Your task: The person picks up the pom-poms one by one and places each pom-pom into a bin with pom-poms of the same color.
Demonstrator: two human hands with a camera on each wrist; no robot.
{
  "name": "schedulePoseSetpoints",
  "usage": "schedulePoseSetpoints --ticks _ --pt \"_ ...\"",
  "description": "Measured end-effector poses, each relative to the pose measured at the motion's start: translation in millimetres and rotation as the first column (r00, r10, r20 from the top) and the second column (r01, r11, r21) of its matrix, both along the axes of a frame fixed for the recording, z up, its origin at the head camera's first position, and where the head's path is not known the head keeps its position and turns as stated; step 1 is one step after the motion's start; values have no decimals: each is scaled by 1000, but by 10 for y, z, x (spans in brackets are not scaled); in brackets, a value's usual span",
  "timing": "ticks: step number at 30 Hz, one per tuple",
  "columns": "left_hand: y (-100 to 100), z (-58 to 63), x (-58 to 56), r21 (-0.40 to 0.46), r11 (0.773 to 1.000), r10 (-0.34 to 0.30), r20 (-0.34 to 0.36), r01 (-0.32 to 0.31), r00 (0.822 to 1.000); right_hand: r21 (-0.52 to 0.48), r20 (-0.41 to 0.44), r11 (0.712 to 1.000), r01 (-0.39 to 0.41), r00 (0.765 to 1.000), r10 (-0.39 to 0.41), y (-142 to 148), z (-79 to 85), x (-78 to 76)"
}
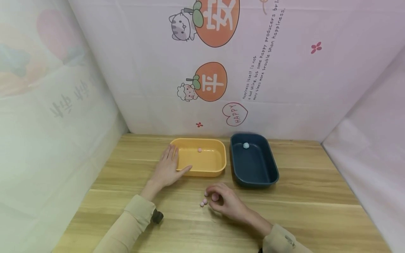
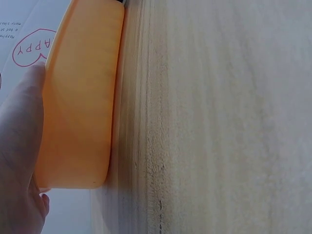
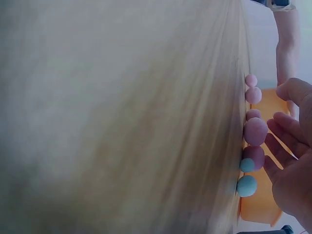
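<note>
Pale sleeves (image 1: 126, 225) lay nearest the head camera, with both hands beyond them over a wooden table (image 1: 177, 228). Loose on the wood sat a cluster of pink balls (image 3: 256, 131) and teal balls (image 3: 247, 185), just in front of the yellow tray (image 1: 202, 165). They looked light, so a careless nudge would probably have set one rolling. Their dull surface suggested fair grip rather than slipperiness, and they seemed more likely to dent than to break (whether clay, foam or something harder, I couldn't tell). A gentle pinch across the widest part, thumb opposite a fingertip, seemed the best hold; the smallest left room for little more than the tips.

Five pink ones showed beside the right hand, two of them plainly bigger; the two teal ones differed in size too. All were round and matte, with no marks that I could make out. One more small pink ball (image 1: 199, 150) sat inside the yellow tray, and a pale blue ball (image 1: 246, 145) lay toward the far end of the dark blue tray (image 1: 256, 165).

The right hand (image 1: 229, 203) bent loosely beside the cluster, fingers parted and thumb well away from them; whether a fingertip touched a ball, I couldn't tell. The left hand (image 1: 167, 168) rested spread on the yellow tray's left end, its thumb along the near side.
</note>
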State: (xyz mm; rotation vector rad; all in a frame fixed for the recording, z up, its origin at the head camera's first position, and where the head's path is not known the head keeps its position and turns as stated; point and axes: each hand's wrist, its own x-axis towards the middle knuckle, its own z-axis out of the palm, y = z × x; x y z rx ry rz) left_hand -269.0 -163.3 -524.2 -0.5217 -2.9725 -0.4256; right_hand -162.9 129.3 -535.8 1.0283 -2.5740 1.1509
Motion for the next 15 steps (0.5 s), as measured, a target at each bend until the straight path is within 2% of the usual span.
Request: schedulePoseSetpoints --ticks 5,10,15 --pt "-15 -10 -6 1 1000 2 0 -2 1000 57 45 998 -1 999 -1 -16 16 -20" --pt "-17 -18 -8 -7 1000 3 -3 -3 1000 103 35 995 -1 999 -3 -27 19 -59" --pt "-12 -5 -11 -12 1000 -4 -8 4 1000 109 11 994 -2 1000 1 -33 7 -98"
